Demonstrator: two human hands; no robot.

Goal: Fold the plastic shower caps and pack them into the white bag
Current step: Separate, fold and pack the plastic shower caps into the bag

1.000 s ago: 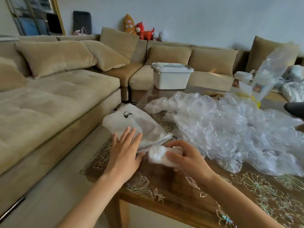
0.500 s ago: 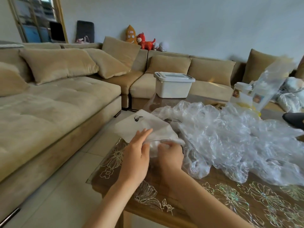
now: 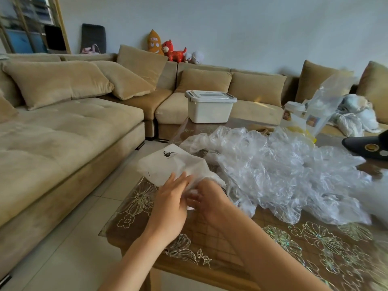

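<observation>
white bag [image 3: 168, 164] pointed away leftward, mouth nearest; left hand [image 3: 170, 203] pressed it straight-fingered, right hand [image 3: 210, 199] gripped a cap [image 3: 192, 193].

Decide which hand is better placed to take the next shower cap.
Probably right: the right hand is beside the pile of shower caps, while the left hand rests on the white bag, farther off.
</observation>
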